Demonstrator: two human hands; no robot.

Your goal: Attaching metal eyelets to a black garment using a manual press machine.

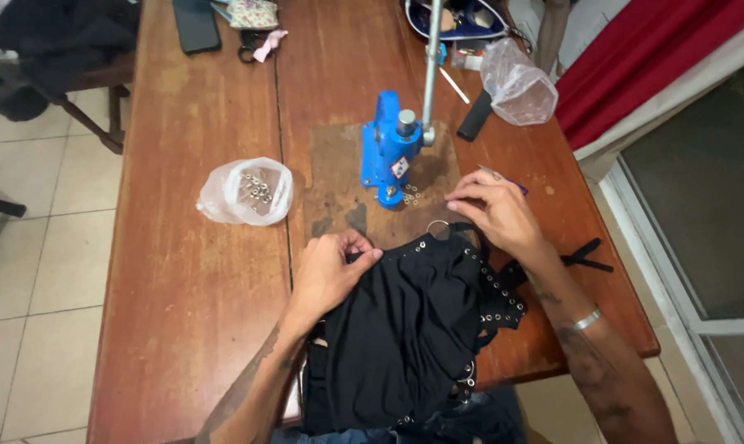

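Observation:
A black garment (pixel 413 329) studded with metal eyelets lies on the wooden table (pixel 199 271) in front of me. My left hand (pixel 332 267) pinches its upper left edge between thumb and fingers. My right hand (pixel 494 207) rests on the table at the garment's upper right corner, fingertips together beside a few loose eyelets (pixel 411 196). A metal ring (pixel 438 228) sits at the garment's top edge between the hands. A blue hand press (pixel 391 148) with a long grey lever (pixel 432 57) stands just beyond.
A clear bag of eyelets (pixel 247 191) lies left of the press. Another clear bag (pixel 517 85), a black handle (pixel 474 116), a phone (pixel 195 25) and a pouch (pixel 253 12) sit at the far end. A chair (pixel 60 49) stands far left; red fabric (pixel 635 57) hangs right.

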